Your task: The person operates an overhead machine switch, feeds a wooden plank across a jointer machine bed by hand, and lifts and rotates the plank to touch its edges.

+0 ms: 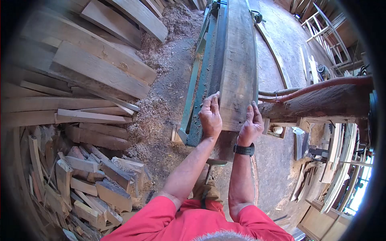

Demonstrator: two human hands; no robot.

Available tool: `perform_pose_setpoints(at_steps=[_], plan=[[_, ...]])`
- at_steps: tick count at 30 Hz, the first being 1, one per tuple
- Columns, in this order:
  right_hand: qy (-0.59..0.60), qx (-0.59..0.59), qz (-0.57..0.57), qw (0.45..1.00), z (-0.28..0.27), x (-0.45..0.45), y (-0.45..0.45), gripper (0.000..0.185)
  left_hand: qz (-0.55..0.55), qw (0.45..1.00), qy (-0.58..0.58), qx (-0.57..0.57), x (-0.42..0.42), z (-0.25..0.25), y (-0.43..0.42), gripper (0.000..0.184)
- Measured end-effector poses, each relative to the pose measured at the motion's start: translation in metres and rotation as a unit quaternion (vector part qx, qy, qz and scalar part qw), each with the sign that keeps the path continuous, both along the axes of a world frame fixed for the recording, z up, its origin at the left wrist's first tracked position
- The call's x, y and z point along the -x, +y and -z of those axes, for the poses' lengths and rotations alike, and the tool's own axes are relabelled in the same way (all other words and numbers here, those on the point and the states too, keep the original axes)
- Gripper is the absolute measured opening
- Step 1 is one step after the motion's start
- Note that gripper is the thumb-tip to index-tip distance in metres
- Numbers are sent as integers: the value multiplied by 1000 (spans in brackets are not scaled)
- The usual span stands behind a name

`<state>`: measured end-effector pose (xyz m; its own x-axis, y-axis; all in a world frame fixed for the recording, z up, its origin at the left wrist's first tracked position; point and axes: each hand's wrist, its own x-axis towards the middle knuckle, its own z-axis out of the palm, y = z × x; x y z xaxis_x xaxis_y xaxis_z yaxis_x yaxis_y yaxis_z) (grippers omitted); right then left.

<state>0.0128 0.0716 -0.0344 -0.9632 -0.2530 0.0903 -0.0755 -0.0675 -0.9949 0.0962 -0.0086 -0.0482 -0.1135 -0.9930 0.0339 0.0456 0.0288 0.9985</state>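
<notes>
Workpiece position: a long, broad, brown-grey wooden plank [239, 60] lies lengthwise along a long, blue-green metal machine bed [196, 130]. Its near end faces the person; its far end runs past the upper limit of the view.

Hand position: the left hand [211, 120] is at the plank's left edge, close to the near end. Its fingers are partly curled, with the tips at that edge. The right hand [251, 129], below a black wristwatch [244, 150], is at the right edge in the same manner, fingers bent and pointing forward. Whether either set of fingers grips the wood or only rests against it cannot be told; the undersides are hidden.

Progress: placement of the plank on the bed is judged complete, and its long sides run roughly parallel to the bed. The visible upper face appears dull and rough, with loose chips on it; that face is therefore judged unfinished. The condition of the underside cannot be determined. The plank has not been taken off the machine.

Surroundings: pale wood shavings [150, 120] cover the floor left of the bed. Beyond them lie stacked, rough-sawn, brown boards [100, 70] and a heap of short, blocky wooden offcuts [114, 195].
</notes>
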Motion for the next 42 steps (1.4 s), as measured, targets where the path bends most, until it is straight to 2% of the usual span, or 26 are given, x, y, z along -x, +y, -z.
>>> perform_pose_setpoints(at_steps=[1,2,4,5,6,7,8,10,11,13,14,15,17,18,19,20,21,23,27,35,42], plan=[[0,-2,2,1000,0,1,-1,32,-6,1000,2,5,2,1,-2,25],[113,-89,12,990,-1,2,0,33,-11,1000,20,-11,6,1,-2,26],[314,-239,7,919,-20,-7,-2,34,-14,1000,21,-4,9,3,-4,26],[315,-237,5,919,-25,-18,-8,34,-19,1000,22,4,10,4,-6,26],[339,-189,-64,919,-29,-28,-13,33,-20,1000,23,4,12,9,-7,26],[360,-141,-133,913,-31,-38,-16,33,-19,998,57,-28,14,15,-8,25],[361,-141,-134,912,-32,-44,-24,33,-20,994,91,-59,16,22,-9,24],[259,-144,-164,941,-31,-49,-40,32,-15,990,129,-58,18,24,-10,23],[258,-146,-166,940,-28,-48,-42,32,-12,984,166,-57,18,26,-10,23],[282,-155,-140,936,-29,-48,-47,37,3,985,152,-83,8,19,-16,23],[314,-218,-123,916,-29,-51,-49,34,-6,970,218,-106,2,18,-26,23],[318,-220,-124,914,-29,-52,-50,34,-13,950,286,-126,-4,18,-38,23],[391,-283,-103,870,-28,-54,-55,32,-39,948,294,-118,-22,26,-57,27],[406,-290,-90,862,-22,-53,-58,28,-33,989,135,-52,-31,35,-64,30],[407,-290,-91,861,-21,-52,-59,28,-25,999,-26,17,-39,44,-68,34],[426,-291,-98,851,-20,-51,-60,26,-3,982,-180,59,-47,52,-65,45],[446,-292,-104,840,-20,-51,-62,24,-4,982,-177,61,-53,60,-61,45],[456,-300,-116,830,-19,-47,-66,22,92,967,-231,-63,-60,79,-48,51],[479,-306,-136,811,-13,-36,-76,20,72,947,-309,-57,-56,98,-38,51],[502,-315,-159,790,-14,-17,-107,17,87,940,-326,-55,-55,98,-41,56],[511,-291,-137,797,-10,2,-134,15,116,930,-337,-85,-54,94,-44,59]])
